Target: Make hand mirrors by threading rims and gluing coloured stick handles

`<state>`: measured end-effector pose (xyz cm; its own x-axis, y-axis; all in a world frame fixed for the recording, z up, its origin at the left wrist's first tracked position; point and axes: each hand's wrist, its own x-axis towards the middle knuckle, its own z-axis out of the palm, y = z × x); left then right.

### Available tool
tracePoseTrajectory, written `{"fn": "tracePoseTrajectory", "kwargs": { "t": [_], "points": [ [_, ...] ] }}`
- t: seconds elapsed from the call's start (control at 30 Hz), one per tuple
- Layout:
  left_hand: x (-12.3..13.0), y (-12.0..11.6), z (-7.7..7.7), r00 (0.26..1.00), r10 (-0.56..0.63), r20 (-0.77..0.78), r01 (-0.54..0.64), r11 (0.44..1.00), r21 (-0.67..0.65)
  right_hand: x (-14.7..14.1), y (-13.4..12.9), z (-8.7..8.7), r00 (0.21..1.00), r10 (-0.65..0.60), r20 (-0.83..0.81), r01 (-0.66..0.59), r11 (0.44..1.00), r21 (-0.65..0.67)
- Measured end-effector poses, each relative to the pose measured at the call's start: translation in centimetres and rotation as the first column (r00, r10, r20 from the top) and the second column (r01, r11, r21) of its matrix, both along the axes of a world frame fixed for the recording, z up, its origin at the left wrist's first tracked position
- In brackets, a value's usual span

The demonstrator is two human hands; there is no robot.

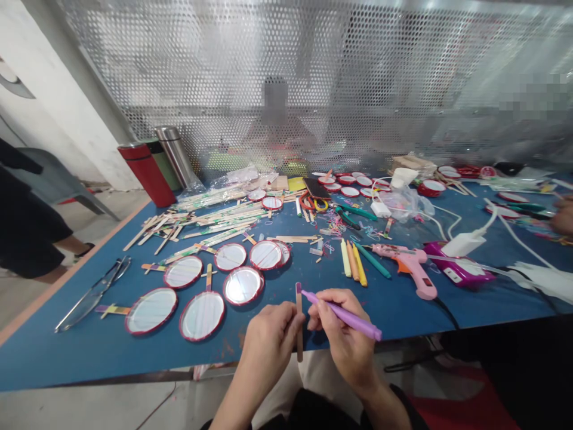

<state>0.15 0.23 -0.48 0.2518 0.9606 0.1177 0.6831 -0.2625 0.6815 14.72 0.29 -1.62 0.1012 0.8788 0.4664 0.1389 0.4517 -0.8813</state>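
My left hand (274, 335) pinches a wooden craft stick (299, 334) that stands lengthwise at the table's front edge. The stick's top end is coloured purple. My right hand (342, 334) holds a purple marker (353, 322), its tip touching or very close to the purple end. Left of my hands lie round white discs with red rims (201, 315), several with short coloured sticks attached. Yellow and orange markers (353, 263) and a teal marker (372, 260) lie beyond my right hand.
A pink glue gun (414, 269) and a magenta power block (461, 269) with cables sit at the right. Glasses (94, 292) lie at the left, bottles (147, 174) behind them. Loose sticks (215, 218) and pliers (347, 218) lie farther back. Another person's hand (563, 215) shows at the right edge.
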Motion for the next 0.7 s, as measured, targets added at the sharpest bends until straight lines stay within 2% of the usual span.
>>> {"fn": "tracePoseTrajectory", "kwargs": {
  "t": [0.7],
  "points": [
    [-0.02, -0.01, -0.01, 1.000, 0.004, 0.012, -0.003, 0.999, -0.034, 0.00, -0.02, 0.02, 1.000, -0.002, -0.017, 0.001, 1.000, -0.013]
  ]
}}
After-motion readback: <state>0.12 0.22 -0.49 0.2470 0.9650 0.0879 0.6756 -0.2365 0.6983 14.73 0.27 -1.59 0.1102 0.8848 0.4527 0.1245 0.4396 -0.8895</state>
